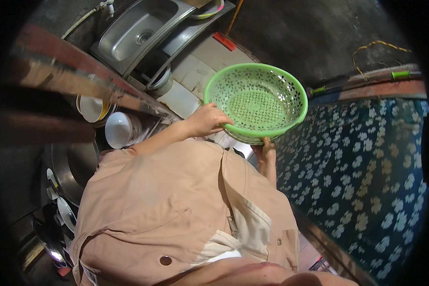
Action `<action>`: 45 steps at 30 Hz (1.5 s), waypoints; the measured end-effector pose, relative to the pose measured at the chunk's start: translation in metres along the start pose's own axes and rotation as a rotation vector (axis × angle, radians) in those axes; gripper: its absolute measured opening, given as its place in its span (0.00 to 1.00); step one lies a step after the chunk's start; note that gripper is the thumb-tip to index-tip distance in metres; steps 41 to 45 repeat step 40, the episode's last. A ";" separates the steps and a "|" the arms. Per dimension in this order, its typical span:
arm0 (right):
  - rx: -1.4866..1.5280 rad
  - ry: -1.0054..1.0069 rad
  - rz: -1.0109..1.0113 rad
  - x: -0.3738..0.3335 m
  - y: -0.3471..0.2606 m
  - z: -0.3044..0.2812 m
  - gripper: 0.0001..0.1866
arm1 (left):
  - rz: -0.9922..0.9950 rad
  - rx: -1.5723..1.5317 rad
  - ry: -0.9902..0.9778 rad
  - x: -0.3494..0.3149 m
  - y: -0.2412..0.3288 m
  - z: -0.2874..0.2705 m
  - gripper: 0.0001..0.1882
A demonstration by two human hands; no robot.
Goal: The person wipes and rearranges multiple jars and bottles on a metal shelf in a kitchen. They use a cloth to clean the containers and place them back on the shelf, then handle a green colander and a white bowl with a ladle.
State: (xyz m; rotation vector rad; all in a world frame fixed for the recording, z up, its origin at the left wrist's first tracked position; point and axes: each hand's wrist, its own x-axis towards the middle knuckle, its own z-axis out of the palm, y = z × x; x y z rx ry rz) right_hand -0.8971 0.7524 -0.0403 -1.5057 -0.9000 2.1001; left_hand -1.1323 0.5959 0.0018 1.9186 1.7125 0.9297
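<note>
In front of my body I hold up a round green plastic colander (260, 110) with flower-shaped holes round its wall; nothing lies in it. My left hand (209, 120) is closed on its near left rim. At the near right, the fingers of my right hand (267, 148) are closed at the colander's underside. Below the green rim shows a thin pale edge (245, 138), apparently of a second dish or basin under the colander; its kind is hidden. The right palm is partly out of sight.
At the upper left stands a steel sink (138, 31). Left of me are stacked white bowls (119, 129) and a large dark wok (74, 167). A red-headed broom (224, 41) leans at the back. A dark flowered curtain (357, 181) hangs to the right.
</note>
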 end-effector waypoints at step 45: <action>-0.135 -0.703 0.227 0.385 -0.267 0.351 0.26 | -1.478 0.502 0.894 -0.060 -0.372 -0.248 0.40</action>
